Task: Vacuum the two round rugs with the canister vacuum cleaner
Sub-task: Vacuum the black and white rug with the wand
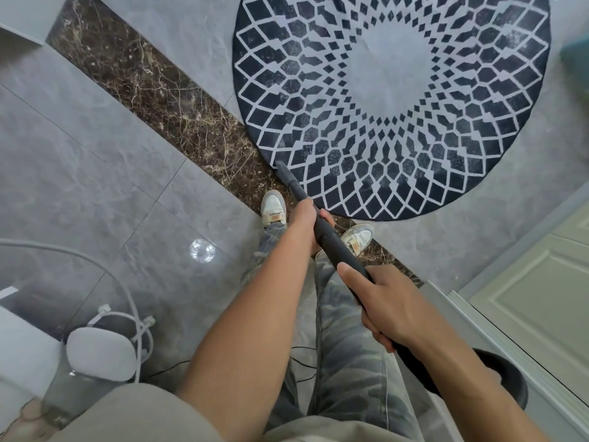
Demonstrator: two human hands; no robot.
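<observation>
**Black vacuum wand at the rim of a round rug**

Head view, contents as follows.

- The round rug is dark navy with a pale lattice of diamonds around a plain grey centre. It lies flat on grey floor tiles, and its lower-left rim lies over a brown veined marble strip that runs diagonally.
- The vacuum wand slants from the lower right toward the rug, and its tip touches the rug's lower-left rim.
- The left hand takes the forward grip, fingers curled round the wand at mid-length.
- The right hand is wrapped round the wand nearer the body, thumb laid along the top.
- A black hose curves away behind the right forearm.
- Two white sneakers stand at the marble strip, just short of the rug, with camouflage trousers above.
- At lower left is a white rounded device with a looped white cable.
- At right is a pale green panelled door.
</observation>
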